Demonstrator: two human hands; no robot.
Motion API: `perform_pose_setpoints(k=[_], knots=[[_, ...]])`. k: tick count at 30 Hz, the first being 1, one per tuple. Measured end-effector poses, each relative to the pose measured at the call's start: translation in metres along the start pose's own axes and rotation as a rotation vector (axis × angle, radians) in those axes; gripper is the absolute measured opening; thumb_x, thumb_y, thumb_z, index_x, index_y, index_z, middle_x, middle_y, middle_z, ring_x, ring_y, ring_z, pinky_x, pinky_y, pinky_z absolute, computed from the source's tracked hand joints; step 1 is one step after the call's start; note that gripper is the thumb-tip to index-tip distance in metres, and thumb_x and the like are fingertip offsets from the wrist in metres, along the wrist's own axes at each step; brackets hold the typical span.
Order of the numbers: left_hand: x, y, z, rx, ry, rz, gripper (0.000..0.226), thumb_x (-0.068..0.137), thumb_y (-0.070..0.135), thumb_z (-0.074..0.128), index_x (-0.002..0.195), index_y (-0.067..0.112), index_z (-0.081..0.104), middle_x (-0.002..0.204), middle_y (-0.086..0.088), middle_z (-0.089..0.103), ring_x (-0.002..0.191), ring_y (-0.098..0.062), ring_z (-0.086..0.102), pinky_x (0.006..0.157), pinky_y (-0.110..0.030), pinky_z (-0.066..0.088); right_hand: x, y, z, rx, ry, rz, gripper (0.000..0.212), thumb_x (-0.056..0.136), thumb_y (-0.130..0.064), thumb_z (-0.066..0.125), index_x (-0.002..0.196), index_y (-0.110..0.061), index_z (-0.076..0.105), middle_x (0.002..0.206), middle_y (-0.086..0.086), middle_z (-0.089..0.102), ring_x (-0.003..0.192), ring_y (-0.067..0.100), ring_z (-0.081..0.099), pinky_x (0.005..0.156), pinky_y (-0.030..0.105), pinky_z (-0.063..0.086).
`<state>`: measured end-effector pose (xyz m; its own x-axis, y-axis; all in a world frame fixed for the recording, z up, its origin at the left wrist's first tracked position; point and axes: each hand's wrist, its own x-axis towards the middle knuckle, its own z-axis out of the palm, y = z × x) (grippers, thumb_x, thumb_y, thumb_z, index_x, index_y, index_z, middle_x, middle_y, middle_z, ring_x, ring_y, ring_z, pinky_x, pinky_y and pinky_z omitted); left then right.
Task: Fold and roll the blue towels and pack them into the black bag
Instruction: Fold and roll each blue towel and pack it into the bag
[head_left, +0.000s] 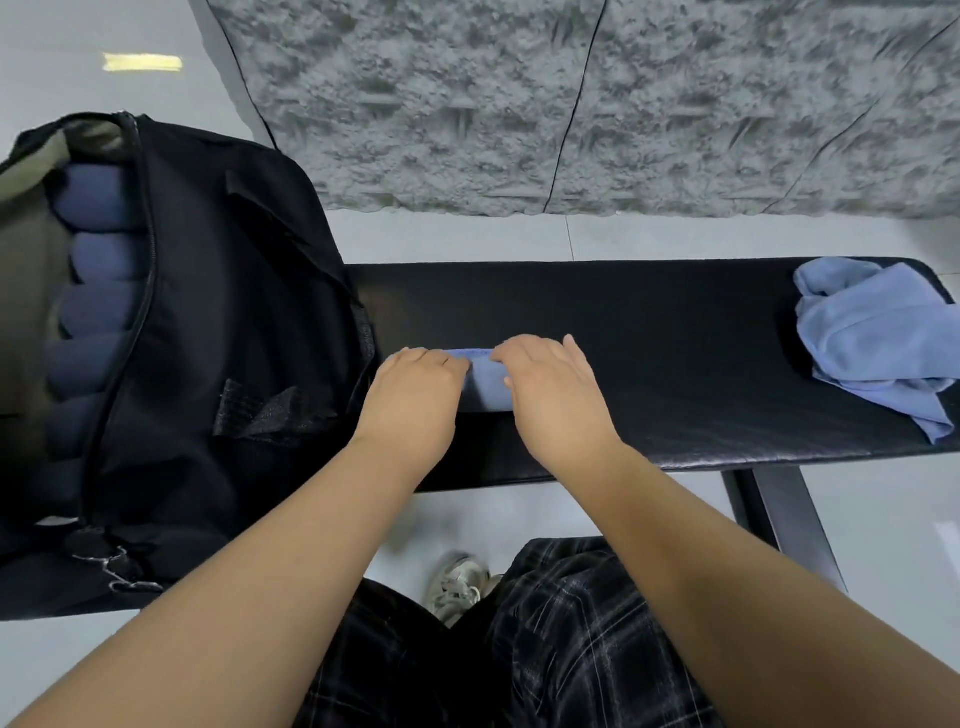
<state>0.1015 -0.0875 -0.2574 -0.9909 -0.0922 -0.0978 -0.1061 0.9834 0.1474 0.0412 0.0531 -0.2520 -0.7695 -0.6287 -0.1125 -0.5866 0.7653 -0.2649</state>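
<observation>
On the black worktop, near its left end: a rolled blue towel, lying crosswise just beside the bag. Left hand curled over the roll's left end, fingers bent down onto the cloth and gripping it. Right hand curled over the roll's right part, knuckles up, fingertips tucked over the far edge, likewise gripping. Only a short stretch of towel showing between the two hands. At the worktop's far right end, well apart from the hands: a loose towel, crumpled, one corner hanging toward the near edge. To the left: the black bag, unzipped, its flap laid open, resting partly on the worktop's left end. Inside the opening: a row of rolls, dark blue, stacked side by side from the far end toward the near end. Below the worktop: plaid trousers, a pale shoe on the grey floor. Beyond the worktop: a grey rug, mottled.
</observation>
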Motion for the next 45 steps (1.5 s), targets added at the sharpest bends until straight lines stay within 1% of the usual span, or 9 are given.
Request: perform_pose_setpoints(k=[3,7,14,20,23,25,29,34,45], knots=[[0.016,-0.007,-0.008,0.014,-0.111,-0.012,0.016,0.089,0.009,0.047,0.099,0.021,0.05,0.106,0.004,0.055,0.112,-0.02,0.049,0.105,-0.03,0.022,-0.003,-0.004,0.008,0.024,0.03,-0.034,0.055,0.087,-0.007,0.045,0.142,-0.009,0.038,0.144,0.005,0.042,0.14,0.023,0.027,0.117,0.036,-0.002],[0.022,-0.014,-0.01,-0.091,-0.198,-0.075,0.043,0.097,0.02,0.045,0.137,0.033,0.039,0.134,0.009,0.048,0.13,-0.016,0.033,0.115,-0.042,0.005,0.004,0.003,0.016,-0.05,-0.019,-0.053,0.069,0.078,-0.014,0.057,0.143,-0.01,0.034,0.14,0.005,0.043,0.135,0.026,0.032,0.117,0.038,0.001],[0.0,-0.011,0.0,-0.069,-0.088,-0.222,0.08,0.084,0.054,0.057,0.147,0.026,0.018,0.149,0.002,0.024,0.135,-0.024,0.021,0.103,-0.043,0.036,0.034,-0.001,0.009,-0.213,-0.099,-0.015,0.048,0.077,-0.018,0.06,0.121,-0.016,0.041,0.112,0.0,0.05,0.104,0.021,0.046,0.099,0.032,0.03],[0.013,-0.016,-0.003,0.211,-0.066,-0.108,0.076,0.086,0.03,0.055,0.148,0.014,0.014,0.143,-0.001,0.036,0.14,-0.023,0.018,0.115,-0.045,0.007,0.042,-0.001,0.002,-0.185,-0.13,0.011,0.022,0.081,-0.02,0.056,0.099,-0.018,0.043,0.087,-0.003,0.046,0.08,0.018,0.038,0.073,0.028,0.029],[0.019,-0.014,-0.007,0.27,-0.025,-0.036,0.077,0.077,0.025,0.066,0.143,0.015,0.027,0.124,0.0,0.05,0.121,-0.023,0.043,0.112,-0.044,0.02,0.039,-0.005,-0.006,-0.04,-0.224,0.044,0.018,0.08,-0.02,0.054,0.086,-0.018,0.038,0.069,-0.006,0.038,0.072,0.019,0.044,0.063,0.03,0.032],[0.023,-0.015,-0.009,0.275,0.096,0.066,0.065,0.053,0.018,0.08,0.114,0.016,0.058,0.087,0.0,0.061,0.083,-0.023,0.058,0.087,-0.041,0.045,0.035,-0.005,-0.013,0.079,-0.288,0.088,0.016,0.075,-0.013,0.053,0.074,-0.017,0.038,0.063,-0.005,0.041,0.06,0.018,0.045,0.053,0.028,0.032],[0.022,-0.018,-0.033,0.24,0.279,0.221,0.041,0.044,0.005,0.074,0.081,0.016,0.062,0.063,0.001,0.055,0.061,-0.026,0.053,0.061,-0.034,0.042,0.031,-0.005,-0.034,0.187,-0.458,0.087,0.016,0.033,-0.007,0.038,0.045,-0.014,0.031,0.032,0.0,0.033,0.032,0.017,0.034,0.045,0.024,0.028],[0.014,-0.024,-0.073,0.201,0.439,0.363,0.036,0.056,0.002,0.064,0.091,0.013,0.064,0.074,-0.002,0.06,0.069,-0.029,0.056,0.065,-0.036,0.043,0.031,-0.022,-0.068,0.303,-0.347,-0.02,0.032,0.069,-0.021,0.07,0.094,-0.016,0.049,0.081,-0.001,0.058,0.07,0.016,0.054,0.06,0.031,0.043],[-0.045,-0.069,-0.137,0.231,0.618,0.439,0.026,0.071,0.004,0.054,0.093,0.012,0.067,0.08,-0.002,0.063,0.076,-0.027,0.058,0.08,-0.042,0.042,0.031,-0.098,-0.122,0.772,-0.623,-0.122,0.065,0.061,-0.028,0.08,0.118,-0.031,0.05,0.112,-0.005,0.064,0.105,0.013,0.062,0.093,0.035,0.051]])
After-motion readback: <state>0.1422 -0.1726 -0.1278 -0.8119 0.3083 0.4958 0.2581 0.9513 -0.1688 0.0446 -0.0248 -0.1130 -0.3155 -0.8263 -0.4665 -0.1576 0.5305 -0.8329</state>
